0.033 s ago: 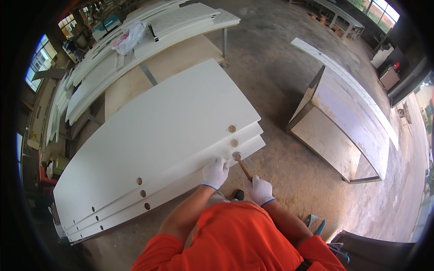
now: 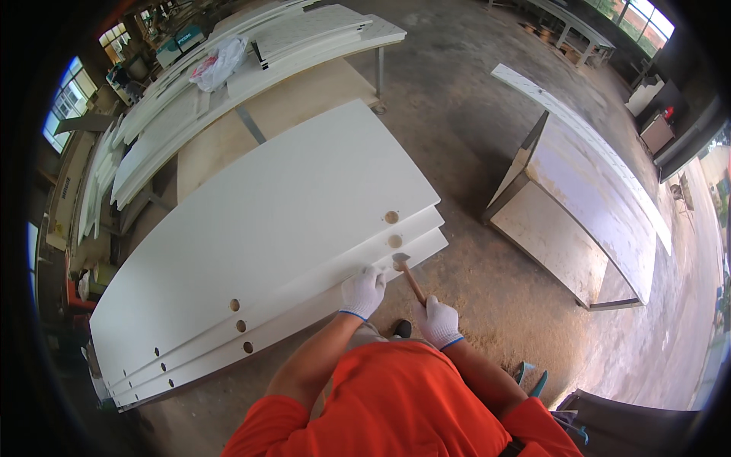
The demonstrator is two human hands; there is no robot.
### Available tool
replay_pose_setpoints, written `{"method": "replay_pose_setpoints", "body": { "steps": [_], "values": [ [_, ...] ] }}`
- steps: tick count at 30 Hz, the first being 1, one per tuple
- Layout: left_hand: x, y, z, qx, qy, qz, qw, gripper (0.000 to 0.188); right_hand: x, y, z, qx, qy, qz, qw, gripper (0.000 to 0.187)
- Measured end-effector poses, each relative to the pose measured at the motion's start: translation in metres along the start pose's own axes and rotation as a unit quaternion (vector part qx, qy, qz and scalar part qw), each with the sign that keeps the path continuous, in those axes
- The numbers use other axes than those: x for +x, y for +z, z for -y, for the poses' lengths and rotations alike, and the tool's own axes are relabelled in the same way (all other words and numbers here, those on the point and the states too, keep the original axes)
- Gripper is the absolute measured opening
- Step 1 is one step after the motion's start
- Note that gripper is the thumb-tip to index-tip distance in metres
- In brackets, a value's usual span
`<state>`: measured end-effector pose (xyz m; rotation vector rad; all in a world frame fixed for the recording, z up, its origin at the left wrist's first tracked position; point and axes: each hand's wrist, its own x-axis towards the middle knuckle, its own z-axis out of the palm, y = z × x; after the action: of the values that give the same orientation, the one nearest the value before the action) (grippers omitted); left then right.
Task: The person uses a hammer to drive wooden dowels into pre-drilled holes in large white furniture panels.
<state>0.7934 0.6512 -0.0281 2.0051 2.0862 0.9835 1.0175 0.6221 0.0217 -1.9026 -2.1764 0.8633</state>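
Note:
Three white boards with curved outer edges lie stacked, stepped so that round holes show along their near edges. My right hand, in a white knit glove, is wrapped round the wooden handle of a hammer. The hammer's head lies over the hole near the right end of the lowest board. Just left of it, my left hand, gloved too, rests closed at the near edge of the stack. Whatever its fingers may hold is hidden.
Behind the stack stands a metal-legged table with more white panels and a plastic bag. A metal-framed, panel-topped stand is on the right, with a long white strip along its far side. Sawdust covers the floor near me.
The hammer's head has shifted and tilted slightly over the hole. Both hands stay in nearly the same place, and the boards have not moved.

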Motion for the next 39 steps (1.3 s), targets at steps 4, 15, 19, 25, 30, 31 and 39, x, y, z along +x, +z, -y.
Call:
{"method": "replay_pose_setpoints", "body": {
  "steps": [4,15,19,25,30,31,39],
  "values": [
    [0.002,0.004,0.002,0.013,-0.001,-0.004,1.0,0.01,0.003,0.006,-0.003,-0.009,-0.014,-0.01,1.0,0.044],
    [-0.002,-0.006,0.001,-0.025,-0.062,-0.061,0.996,0.01,0.008,-0.008,0.01,-0.049,-0.02,0.037,0.998,0.046],
    [0.0,-0.008,0.0,-0.105,-0.118,-0.074,0.985,0.012,0.007,0.005,0.005,-0.032,-0.011,0.023,0.999,0.046],
    [0.07,-0.009,-0.018,-0.193,-0.113,0.067,0.972,0.022,0.007,-0.012,-0.006,0.019,0.037,0.036,0.998,0.047],
    [0.101,0.023,-0.021,-0.021,-0.115,0.118,0.986,0.026,0.024,-0.01,-0.014,0.111,0.095,-0.027,0.989,0.048],
    [0.102,0.027,-0.019,-0.009,-0.118,0.122,0.985,0.026,0.026,-0.014,-0.012,0.128,0.103,-0.029,0.986,0.048],
    [0.102,0.024,-0.029,0.01,-0.113,0.105,0.988,0.031,0.045,-0.03,0.005,0.102,0.076,-0.014,0.992,0.047]
  ]
}}
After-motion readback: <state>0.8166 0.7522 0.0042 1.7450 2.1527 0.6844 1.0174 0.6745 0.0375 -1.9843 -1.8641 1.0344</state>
